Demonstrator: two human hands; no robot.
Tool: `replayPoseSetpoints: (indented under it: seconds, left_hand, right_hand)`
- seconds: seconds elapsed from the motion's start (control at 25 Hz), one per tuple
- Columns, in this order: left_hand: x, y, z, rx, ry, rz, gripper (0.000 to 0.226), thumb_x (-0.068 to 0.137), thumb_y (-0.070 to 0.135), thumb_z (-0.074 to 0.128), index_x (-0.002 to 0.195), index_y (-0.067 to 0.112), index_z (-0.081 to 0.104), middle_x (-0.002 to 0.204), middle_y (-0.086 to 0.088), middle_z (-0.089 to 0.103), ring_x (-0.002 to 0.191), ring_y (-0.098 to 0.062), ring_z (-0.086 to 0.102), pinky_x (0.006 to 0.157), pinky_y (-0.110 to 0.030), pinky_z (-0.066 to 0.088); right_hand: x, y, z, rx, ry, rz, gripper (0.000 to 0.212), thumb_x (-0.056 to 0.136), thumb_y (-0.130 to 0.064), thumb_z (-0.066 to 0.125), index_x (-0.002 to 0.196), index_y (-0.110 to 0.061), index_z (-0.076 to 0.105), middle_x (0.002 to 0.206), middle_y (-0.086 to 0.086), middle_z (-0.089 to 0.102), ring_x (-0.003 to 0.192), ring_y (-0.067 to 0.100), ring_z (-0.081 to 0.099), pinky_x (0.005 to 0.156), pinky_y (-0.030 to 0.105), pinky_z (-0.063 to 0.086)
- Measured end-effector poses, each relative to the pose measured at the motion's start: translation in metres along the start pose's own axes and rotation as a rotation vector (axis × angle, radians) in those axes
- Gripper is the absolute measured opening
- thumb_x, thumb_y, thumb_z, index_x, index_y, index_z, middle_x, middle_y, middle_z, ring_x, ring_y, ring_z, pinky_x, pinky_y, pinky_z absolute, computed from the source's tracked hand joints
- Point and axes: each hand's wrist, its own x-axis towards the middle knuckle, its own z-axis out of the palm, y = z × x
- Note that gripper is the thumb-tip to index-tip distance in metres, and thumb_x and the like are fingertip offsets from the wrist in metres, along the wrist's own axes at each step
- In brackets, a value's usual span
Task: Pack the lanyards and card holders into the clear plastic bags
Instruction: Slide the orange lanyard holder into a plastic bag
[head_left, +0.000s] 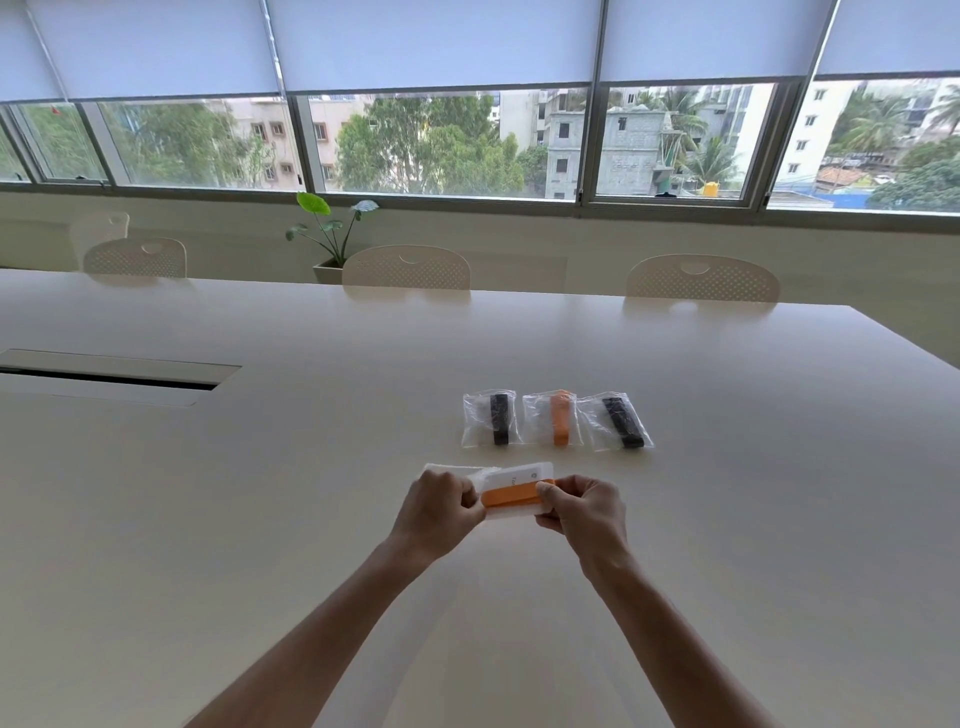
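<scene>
Both gripping: left hand (441, 506) pinching clear plastic bag (452, 470), right hand (582, 506) pinching orange lanyard (511, 493) with card holder (524, 475). Long axis lying crosswise between hands, bag mouth leftward, above table (260, 519).

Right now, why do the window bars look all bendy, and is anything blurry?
Head view: the wide-angle lens bows the window frame and table edge near the borders; daylight is soft, with faint shadows; the hands, left hand and right hand, gripping the orange lanyard, look slightly soft.
</scene>
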Motion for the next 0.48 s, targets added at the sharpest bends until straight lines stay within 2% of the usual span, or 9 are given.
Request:
replayPoseSetpoints:
  seconds: [0.08, 0.2, 0.28, 0.4, 0.48]
  left_hand:
    - [-0.001, 0.007, -0.001, -0.010, 0.020, 0.026, 0.013, 0.071, 0.021, 0.065, 0.061, 0.014, 0.068, 0.055, -0.001, 0.064, 0.049, -0.012, 0.052, 0.049, -0.015, 0.032]
    - [-0.001, 0.017, -0.002, -0.041, 0.057, 0.065, 0.016, 0.074, 0.024, 0.067, 0.062, 0.014, 0.070, 0.056, 0.001, 0.066, 0.050, -0.012, 0.057, 0.052, -0.021, 0.044]
    - [0.000, 0.022, -0.004, -0.071, 0.093, 0.071, 0.019, 0.074, 0.025, 0.067, 0.058, 0.014, 0.066, 0.052, 0.003, 0.062, 0.049, -0.012, 0.057, 0.051, -0.023, 0.045]
    - [-0.003, 0.028, -0.008, -0.120, 0.151, 0.102, 0.022, 0.070, 0.020, 0.067, 0.051, 0.018, 0.056, 0.045, 0.010, 0.051, 0.046, -0.006, 0.051, 0.045, -0.010, 0.034]
    - [-0.005, 0.030, -0.008, -0.135, 0.180, 0.138, 0.022, 0.068, 0.016, 0.067, 0.050, 0.018, 0.055, 0.044, 0.012, 0.048, 0.046, -0.005, 0.049, 0.045, -0.009, 0.032]
  right_hand:
    - [-0.004, 0.001, 0.007, 0.001, 0.031, -0.019, 0.012, 0.079, -0.014, 0.074, 0.068, -0.009, 0.071, 0.069, 0.011, 0.071, 0.060, 0.020, 0.071, 0.059, 0.029, 0.060]
    - [-0.012, 0.003, 0.018, -0.041, 0.026, -0.042, 0.010, 0.077, -0.018, 0.075, 0.070, -0.012, 0.073, 0.067, 0.007, 0.073, 0.064, 0.022, 0.072, 0.064, 0.037, 0.062]
    - [-0.015, 0.004, 0.023, -0.092, -0.010, -0.052, 0.010, 0.074, -0.022, 0.076, 0.069, -0.014, 0.074, 0.065, 0.006, 0.073, 0.063, 0.022, 0.072, 0.066, 0.040, 0.061]
    - [-0.018, 0.004, 0.028, -0.147, -0.035, -0.069, 0.009, 0.073, -0.025, 0.076, 0.067, -0.018, 0.074, 0.061, 0.000, 0.071, 0.059, 0.013, 0.065, 0.064, 0.036, 0.056]
    - [-0.019, 0.003, 0.029, -0.122, -0.041, -0.071, 0.007, 0.074, -0.022, 0.076, 0.068, -0.018, 0.074, 0.059, -0.003, 0.069, 0.055, 0.006, 0.060, 0.060, 0.032, 0.052]
